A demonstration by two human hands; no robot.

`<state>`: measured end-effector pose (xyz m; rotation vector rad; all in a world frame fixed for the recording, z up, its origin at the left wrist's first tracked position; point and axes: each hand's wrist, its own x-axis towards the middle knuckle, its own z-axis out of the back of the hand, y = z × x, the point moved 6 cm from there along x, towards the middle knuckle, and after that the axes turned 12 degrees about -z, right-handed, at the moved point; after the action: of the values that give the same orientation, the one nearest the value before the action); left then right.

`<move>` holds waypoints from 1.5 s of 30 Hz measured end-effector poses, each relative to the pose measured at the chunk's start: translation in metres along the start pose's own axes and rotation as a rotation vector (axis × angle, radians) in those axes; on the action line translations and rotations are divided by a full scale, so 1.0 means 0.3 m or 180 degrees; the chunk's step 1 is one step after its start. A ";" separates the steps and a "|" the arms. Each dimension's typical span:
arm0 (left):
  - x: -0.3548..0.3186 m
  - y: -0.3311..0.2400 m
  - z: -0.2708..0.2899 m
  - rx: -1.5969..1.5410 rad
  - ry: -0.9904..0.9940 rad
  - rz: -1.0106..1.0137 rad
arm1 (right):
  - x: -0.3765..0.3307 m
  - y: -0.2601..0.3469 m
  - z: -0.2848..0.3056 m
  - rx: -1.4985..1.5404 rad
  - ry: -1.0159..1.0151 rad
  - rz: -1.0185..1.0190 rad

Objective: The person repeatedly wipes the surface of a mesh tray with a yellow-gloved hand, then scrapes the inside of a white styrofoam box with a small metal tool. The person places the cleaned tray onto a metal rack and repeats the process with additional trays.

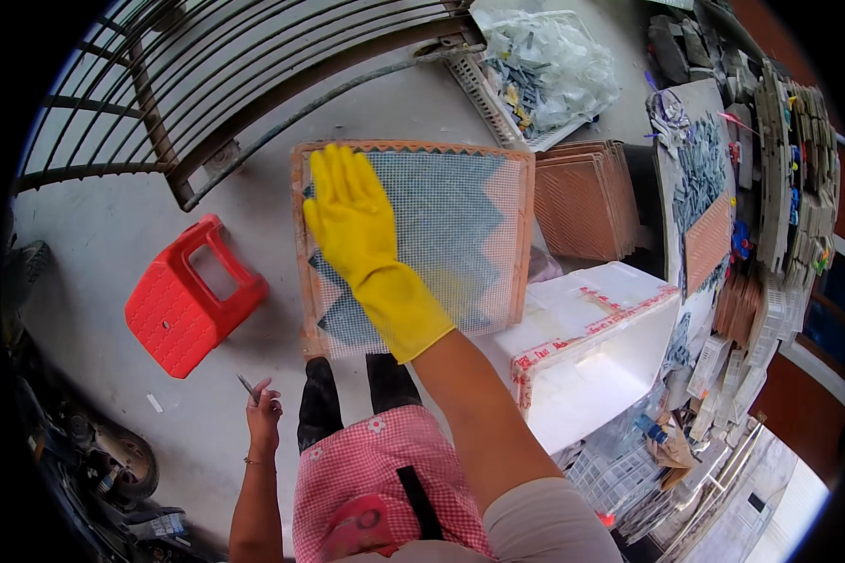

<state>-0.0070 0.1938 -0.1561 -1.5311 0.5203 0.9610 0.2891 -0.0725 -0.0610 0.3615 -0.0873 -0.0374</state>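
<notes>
My right hand (357,225), in a yellow rubber glove, lies flat on white mesh (451,216) near its left side. Its fingers are stretched out and it grips nothing. Under the mesh, dark grey-blue pieces with a zigzag edge show on an orange-brown tray (527,211). Bare and lower down, my left hand (265,405) hangs apart from the tray, closed on a thin dark grey pointed strip (247,387). Whether that strip is a tool or a tile sliver, I cannot tell.
A red plastic stool (183,305) stands left, below a metal rack (244,150). Right of the tray are a white foam box (582,375) and stacked brown trays (582,202). A white crate (498,108) holds plastic bags and grey pieces. More pieces cover a board (699,169).
</notes>
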 end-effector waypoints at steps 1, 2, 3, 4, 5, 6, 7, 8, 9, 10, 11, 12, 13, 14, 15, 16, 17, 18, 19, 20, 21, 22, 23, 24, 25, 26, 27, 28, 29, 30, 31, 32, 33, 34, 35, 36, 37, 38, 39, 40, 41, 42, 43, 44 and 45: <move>-0.007 -0.004 0.002 -0.0005 -0.0032 0.0006 | -0.032 0.041 -0.004 0.0218 0.0190 0.0227; -0.026 -0.011 -0.007 -0.0045 -0.0011 0.0008 | -0.085 0.046 0.013 0.0169 0.0363 0.0448; -0.037 -0.023 -0.025 -0.0088 0.0012 -0.0013 | -0.149 0.031 0.031 0.0122 0.0518 0.0678; -0.039 -0.038 -0.033 -0.0138 0.0012 -0.0050 | -0.195 0.013 0.043 0.0090 0.0668 0.0928; -0.038 -0.051 -0.039 -0.0058 0.0094 -0.0114 | -0.225 -0.049 0.063 0.0061 0.0839 0.0756; -0.050 -0.054 -0.031 0.0030 0.0149 -0.0158 | -0.254 -0.113 0.088 0.0055 0.1036 0.0584; -0.062 -0.052 -0.021 0.0130 0.0203 -0.0197 | -0.242 -0.190 0.127 -0.0167 0.0883 0.0239; -0.064 -0.044 -0.004 0.0105 0.0186 -0.0177 | -0.211 -0.263 0.152 -0.0382 0.0720 -0.0114; -0.058 -0.032 0.010 0.0086 0.0194 -0.0153 | -0.164 -0.329 0.176 -0.0464 0.0353 -0.0362; -0.052 -0.019 0.024 0.0075 0.0188 -0.0133 | -0.112 -0.388 0.178 -0.0534 -0.0012 -0.0609; -0.052 -0.009 0.030 0.0097 0.0165 -0.0110 | -0.050 -0.411 0.174 -0.0597 -0.0327 -0.0797; -0.053 0.003 0.032 0.0117 0.0144 -0.0088 | 0.003 -0.409 0.180 -0.0664 -0.0643 -0.0983; -0.050 0.014 0.029 0.0139 0.0131 -0.0066 | 0.043 -0.370 0.164 -0.0587 -0.0664 -0.0818; -0.045 0.027 0.020 0.0094 0.0116 -0.0047 | 0.067 -0.313 0.142 -0.0516 -0.0651 -0.0688; -0.047 0.040 0.004 0.0040 0.0088 -0.0030 | 0.073 -0.251 0.119 -0.0436 -0.0634 -0.0545; -0.052 0.051 -0.019 -0.0037 0.0058 -0.0027 | 0.055 -0.183 0.097 -0.0235 -0.0505 -0.0364; -0.060 0.055 -0.044 -0.0124 0.0010 0.0023 | 0.021 -0.112 0.087 -0.0038 -0.0399 -0.0167; -0.068 0.059 -0.067 -0.0112 0.0043 0.0052 | -0.037 -0.034 0.062 0.0105 -0.0131 0.0075; -0.077 0.064 -0.082 -0.0115 0.0069 0.0071 | -0.115 0.036 0.052 0.0247 0.0136 0.0334; -0.085 0.050 -0.111 -0.0109 0.0142 0.0084 | -0.196 0.058 0.071 0.0316 0.0287 0.0536; -0.091 0.013 -0.144 -0.0109 0.0215 -0.0008 | -0.275 0.069 0.060 0.0407 0.0436 0.0723; -0.104 -0.021 -0.177 -0.0039 0.0274 -0.0039 | -0.352 0.040 0.059 0.0354 0.0532 0.0829; -0.105 -0.056 -0.189 0.0002 0.0358 -0.0148 | -0.407 -0.010 0.084 0.0292 0.0618 0.0922; -0.109 -0.072 -0.184 0.0030 0.0388 -0.0243 | -0.416 -0.076 0.110 0.0256 0.0753 0.0784; -0.112 -0.081 -0.166 0.0044 0.0405 -0.0306 | -0.418 -0.142 0.138 0.0232 0.0908 0.0648; -0.105 -0.086 -0.135 0.0073 0.0432 -0.0356 | -0.385 -0.208 0.178 0.0018 0.0839 0.0336; -0.100 -0.086 -0.102 0.0104 0.0452 -0.0403 | -0.340 -0.270 0.200 -0.0191 0.0776 0.0025; -0.103 -0.074 -0.053 0.0210 0.0365 -0.0347 | -0.301 -0.327 0.216 -0.0343 0.0385 -0.0351; -0.094 -0.058 -0.019 0.0312 0.0322 -0.0285 | -0.267 -0.384 0.227 -0.0535 -0.0019 -0.0747; -0.093 -0.041 0.018 0.0408 0.0269 -0.0227 | -0.243 -0.404 0.221 -0.0643 -0.0240 -0.0950; -0.082 -0.014 0.046 0.0325 0.0295 -0.0215 | -0.226 -0.415 0.212 -0.0757 -0.0465 -0.1156; -0.085 0.003 0.069 0.0379 0.0264 -0.0167 | -0.235 -0.406 0.193 -0.0849 -0.0667 -0.1364; -0.087 0.012 0.078 0.0428 0.0245 -0.0129 | -0.228 -0.345 0.183 -0.0796 -0.0645 -0.1294; -0.090 0.020 0.086 0.0484 0.0235 -0.0092 | -0.223 -0.268 0.167 -0.0748 -0.0628 -0.1235; -0.085 0.019 0.076 0.0566 0.0313 -0.0119 | -0.218 -0.184 0.149 -0.0494 -0.0519 -0.1105; -0.089 0.015 0.069 0.0657 0.0388 -0.0142 | -0.233 -0.098 0.120 -0.0235 -0.0406 -0.0983; -0.098 0.008 0.059 0.0750 0.0462 -0.0172 | -0.265 -0.010 0.077 0.0025 -0.0226 -0.0766; -0.103 -0.007 0.044 0.0778 0.0499 -0.0192 | -0.301 0.067 0.046 0.0286 -0.0053 -0.0544; -0.098 -0.034 0.019 0.0795 0.0563 -0.0227 | -0.342 0.117 0.034 0.0414 -0.0003 -0.0514; -0.089 -0.068 -0.007 0.0820 0.0643 -0.0268 | -0.375 0.134 0.035 0.0536 0.0032 -0.0494; -0.087 -0.106 -0.021 0.0843 0.0728 -0.0363 | -0.394 0.113 0.044 0.0571 -0.0007 -0.0550; -0.086 -0.146 -0.034 0.0819 0.0775 -0.0412 | -0.417 0.084 0.058 0.0604 -0.0040 -0.0616; -0.076 -0.178 -0.036 0.0897 0.0851 -0.0477 | -0.435 0.052 0.071 0.0640 -0.0070 -0.0677; -0.064 -0.204 -0.028 0.0979 0.0915 -0.0534 | -0.444 0.001 0.090 0.0501 -0.0113 -0.0809; -0.054 -0.225 -0.011 0.0982 0.0912 -0.0537 | -0.442 -0.066 0.113 0.0362 -0.0141 -0.0941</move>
<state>0.0376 0.2016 -0.1034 -1.4109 0.6954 0.5063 0.1537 -0.0961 -0.0470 0.4851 -0.0796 -0.3338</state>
